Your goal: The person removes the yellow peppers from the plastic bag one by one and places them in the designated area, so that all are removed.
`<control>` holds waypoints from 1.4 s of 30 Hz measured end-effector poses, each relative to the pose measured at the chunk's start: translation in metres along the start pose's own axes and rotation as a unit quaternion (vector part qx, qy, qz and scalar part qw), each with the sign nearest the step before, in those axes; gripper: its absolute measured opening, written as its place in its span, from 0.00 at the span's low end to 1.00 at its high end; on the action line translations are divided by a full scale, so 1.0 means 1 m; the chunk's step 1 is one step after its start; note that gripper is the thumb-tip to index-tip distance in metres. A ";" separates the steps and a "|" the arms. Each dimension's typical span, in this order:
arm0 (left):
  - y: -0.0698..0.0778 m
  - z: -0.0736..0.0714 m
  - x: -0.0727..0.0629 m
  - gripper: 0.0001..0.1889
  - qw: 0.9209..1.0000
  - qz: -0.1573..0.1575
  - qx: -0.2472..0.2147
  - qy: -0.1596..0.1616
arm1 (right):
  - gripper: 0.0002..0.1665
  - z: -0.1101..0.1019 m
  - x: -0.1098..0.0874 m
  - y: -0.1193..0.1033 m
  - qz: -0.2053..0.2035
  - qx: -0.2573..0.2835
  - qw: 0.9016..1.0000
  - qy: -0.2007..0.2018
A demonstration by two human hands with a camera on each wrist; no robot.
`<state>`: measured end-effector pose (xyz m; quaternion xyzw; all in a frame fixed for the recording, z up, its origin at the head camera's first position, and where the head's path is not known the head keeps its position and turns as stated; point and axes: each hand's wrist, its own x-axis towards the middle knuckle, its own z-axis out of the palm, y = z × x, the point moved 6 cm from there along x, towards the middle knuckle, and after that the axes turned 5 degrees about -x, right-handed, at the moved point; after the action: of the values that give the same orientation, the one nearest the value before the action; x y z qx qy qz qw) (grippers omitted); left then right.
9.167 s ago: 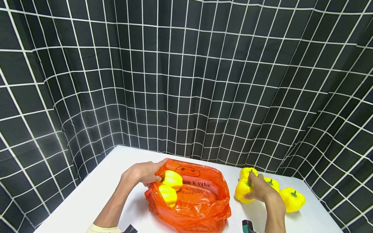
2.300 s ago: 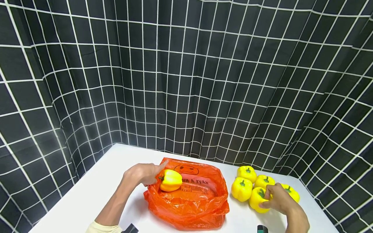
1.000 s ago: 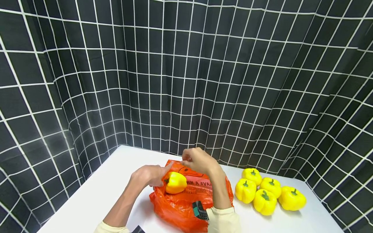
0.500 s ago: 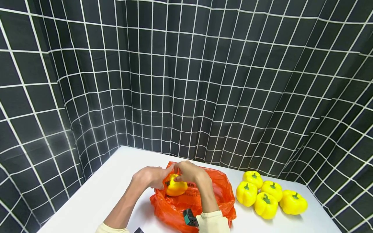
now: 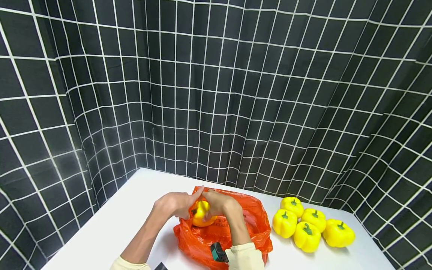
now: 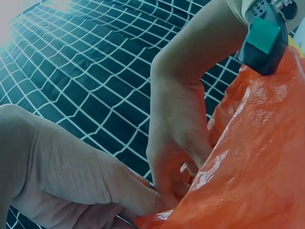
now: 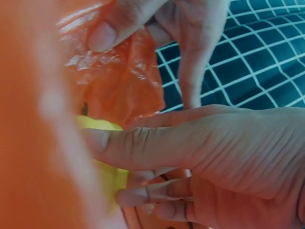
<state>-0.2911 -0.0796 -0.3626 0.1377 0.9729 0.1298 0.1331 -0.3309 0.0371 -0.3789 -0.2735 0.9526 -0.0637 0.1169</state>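
An orange-red plastic bag [image 5: 251, 212] lies with its mouth spread on the white table. My left hand [image 5: 173, 204] pinches the bag's left rim between thumb and fingers; the left wrist view shows this left hand [image 6: 81, 174] low at the plastic. My right hand [image 5: 221, 202] reaches into the bag's mouth and grips a yellow bell pepper [image 5: 200, 213] near that rim. In the right wrist view the right hand's thumb [image 7: 143, 145] lies across the pepper [image 7: 112, 179], with fingers at its other side. Part of the pepper is hidden by the hand and bag.
Several yellow bell peppers stand grouped on the table to the bag's right, such as the front pepper [image 5: 307, 240] and the rightmost pepper [image 5: 338, 233]. The white table [image 5: 111, 221] is backed by a dark gridded curtain [image 5: 216, 93].
Earlier, two peppers lay in the bag; now one does, and another has joined the group at right. My right hand has moved left from that group to the bag and taken hold of the remaining pepper.
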 end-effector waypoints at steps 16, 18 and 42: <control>0.001 0.003 0.003 0.53 1.000 -0.007 -0.003 -0.018 | 0.39 0.014 0.001 0.005 0.024 -0.043 0.999 0.006; 0.000 0.002 0.003 0.53 1.000 -0.010 -0.009 -0.020 | 0.35 0.011 -0.003 0.006 0.013 -0.029 0.999 0.007; -0.001 0.004 0.002 0.52 0.999 0.015 -0.036 -0.024 | 0.39 -0.058 -0.099 0.028 -0.026 0.079 0.988 0.130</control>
<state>-0.2923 -0.0790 -0.3671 0.1504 0.9619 0.1636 0.1595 -0.2784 0.1169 -0.3097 -0.2772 0.9443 -0.1771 0.0119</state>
